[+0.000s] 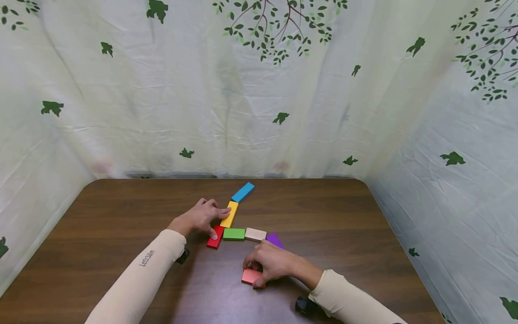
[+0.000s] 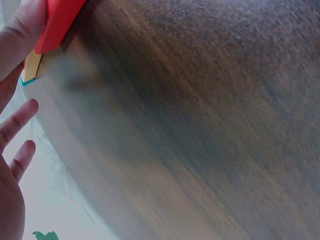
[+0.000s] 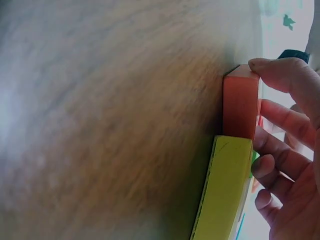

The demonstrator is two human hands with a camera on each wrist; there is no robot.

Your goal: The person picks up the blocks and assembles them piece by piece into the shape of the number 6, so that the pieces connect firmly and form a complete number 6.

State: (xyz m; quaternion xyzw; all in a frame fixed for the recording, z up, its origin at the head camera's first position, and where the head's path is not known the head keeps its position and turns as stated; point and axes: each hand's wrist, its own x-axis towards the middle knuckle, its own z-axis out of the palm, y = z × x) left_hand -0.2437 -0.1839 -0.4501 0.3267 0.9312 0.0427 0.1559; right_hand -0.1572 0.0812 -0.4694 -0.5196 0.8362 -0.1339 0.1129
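In the head view my right hand [image 1: 273, 261] pinches a salmon-pink block [image 1: 251, 276] between thumb and fingers at the tabletop. In the right wrist view, the salmon-pink block [image 3: 241, 105] meets a yellow-green block [image 3: 223, 185], which my hand hides from the head camera. My left hand [image 1: 204, 216] lays its thumb on a red block [image 1: 215, 242] and stretches a finger onto a yellow block [image 1: 229, 217]. Beyond the yellow one lies a blue block [image 1: 243, 192]. A green block [image 1: 234, 234], a beige block [image 1: 255, 234] and a partly covered purple block [image 1: 275, 240] run rightward from the red.
The blocks lie on a brown wooden table [image 1: 323, 207] with rounded far corners. A pale curtain [image 1: 243, 112] printed with leaves hangs behind and at both sides. Dark wrist devices sit under the left [image 1: 183, 256] and right [image 1: 305, 306] cuffs.
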